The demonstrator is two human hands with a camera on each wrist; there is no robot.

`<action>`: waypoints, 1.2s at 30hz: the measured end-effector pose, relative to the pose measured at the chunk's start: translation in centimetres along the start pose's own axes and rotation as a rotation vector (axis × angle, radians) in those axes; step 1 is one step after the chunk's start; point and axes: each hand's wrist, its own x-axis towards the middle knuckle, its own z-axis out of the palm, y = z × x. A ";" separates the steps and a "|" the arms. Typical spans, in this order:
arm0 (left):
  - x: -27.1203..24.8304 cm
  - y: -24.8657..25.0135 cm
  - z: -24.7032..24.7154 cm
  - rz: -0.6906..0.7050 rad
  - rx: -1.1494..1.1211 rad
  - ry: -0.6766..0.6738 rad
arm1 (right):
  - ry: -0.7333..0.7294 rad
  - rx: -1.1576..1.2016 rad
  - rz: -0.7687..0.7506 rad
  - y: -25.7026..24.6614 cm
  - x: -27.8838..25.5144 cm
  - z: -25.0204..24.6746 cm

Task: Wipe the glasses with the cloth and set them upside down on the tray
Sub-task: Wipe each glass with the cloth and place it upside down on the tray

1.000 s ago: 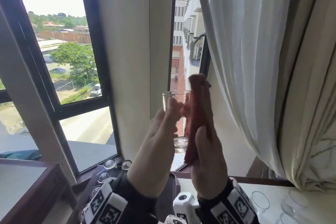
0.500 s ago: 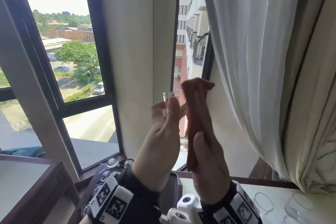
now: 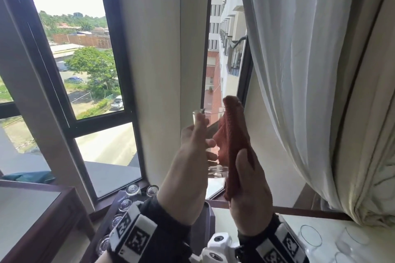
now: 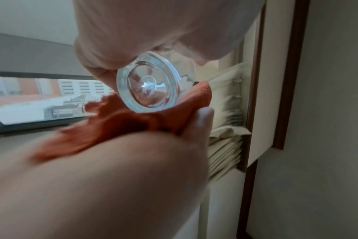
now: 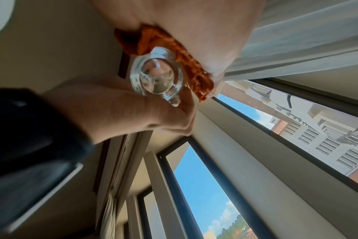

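- Left hand (image 3: 188, 168) is gripping a clear glass (image 3: 213, 172) raised in front of the window (image 3: 85, 60); fingers are curling round its wall, fingertips (image 3: 199, 118) reaching near the rim.
- Glass is standing roughly upright between the two hands, thick base (image 4: 148, 88) pointing toward the wrists, mouth pointing away from them.
- Right hand (image 3: 248, 194) is pressing a rust-red cloth (image 3: 233, 141) against the side of the glass opposite the left palm; thumb (image 3: 242, 162) is lying over the cloth. Whether the remaining fingers are curling behind the fabric: cannot tell, they are hidden.
- Cloth is running up past the right fingertips and above the rim; its lower end is hanging down at the heel of the right hand.
- Below the left wrist, a dark tray (image 3: 111, 215) is carrying several glasses (image 3: 125, 204), apparently base-up.
- Below and beyond the right wrist, more glasses (image 3: 311, 236) are sitting on a pale tabletop (image 3: 288, 223).
- White curtain (image 3: 299, 70) is hanging just beyond the right hand.
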 end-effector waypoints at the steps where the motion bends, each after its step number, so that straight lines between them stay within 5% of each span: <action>1: 0.1 0.6 -0.2 -0.048 -0.046 -0.021 | -0.014 0.093 -0.026 -0.4 -0.2 0.2; 5: 0.8 3.0 -1.2 0.000 0.012 -0.079 | -0.072 0.540 -0.141 -1.0 -1.9 1.4; 11: 1.9 3.2 -1.7 0.241 0.285 -0.092 | 0.101 0.584 0.403 0.5 -1.5 2.0; 14: 1.5 2.2 -1.7 0.285 0.358 -0.114 | 0.217 0.815 0.516 0.6 0.8 1.0; 16: 1.1 1.7 -1.8 0.339 0.498 -0.061 | 0.228 1.167 0.534 -0.4 2.2 -0.3; 18: 1.1 1.6 -2.4 0.369 0.640 0.036 | 0.245 1.246 0.442 -0.7 2.7 -1.4; 21: 1.3 1.6 -3.5 0.335 0.655 0.055 | 0.352 1.090 0.418 -0.4 2.5 -2.0; 25: 0.8 1.6 -4.2 0.333 0.614 -0.096 | 0.298 0.403 0.129 -1.1 2.2 -2.4; 27: 0.5 1.5 -4.4 0.365 0.567 -0.108 | 0.230 0.589 0.005 -1.6 2.9 -3.2; 29: 0.1 1.2 -4.3 0.421 0.541 -0.091 | 0.241 0.538 -0.048 -2.8 4.0 -4.1; 33: 0.1 0.8 -4.1 0.478 0.478 -0.016 | 0.223 0.613 0.196 -2.6 3.6 -4.3; 36: 0.8 0.7 -4.0 0.454 0.505 0.031 | 0.239 0.538 0.225 -3.1 1.8 -3.0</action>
